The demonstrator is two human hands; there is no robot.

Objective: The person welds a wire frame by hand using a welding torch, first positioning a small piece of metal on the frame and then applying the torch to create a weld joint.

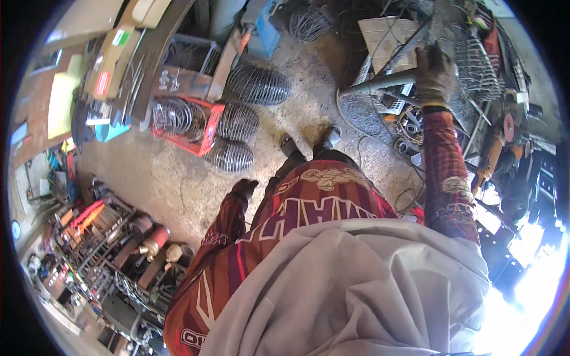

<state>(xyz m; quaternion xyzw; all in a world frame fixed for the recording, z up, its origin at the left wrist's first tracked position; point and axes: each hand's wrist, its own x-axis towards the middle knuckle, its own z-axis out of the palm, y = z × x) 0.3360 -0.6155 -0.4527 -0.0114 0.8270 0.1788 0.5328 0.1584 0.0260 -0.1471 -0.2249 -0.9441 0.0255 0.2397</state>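
My right hand (436,80), in a grey-brown work glove, reaches forward at the upper right. Its fingers curl down over the right end of a thick grey metal bar (383,82); the fingertips are hidden. Beside it on the right stands a stack of bent wire pieces (477,70). Below the bar are a white plastic crate (396,101) and a pile of metal parts (411,123). My left hand (244,188), in a dark glove, hangs low at my side over the concrete floor. It holds nothing that I can see, with a finger stretched out.
Coils of wire (259,84) stand on the floor to the left, near a red crate (209,127) with more coils. A metal rack (127,237) holds tools and parts at the lower left. Cardboard (389,41) lies beyond the bar. An angle grinder (491,151) hangs at the right.
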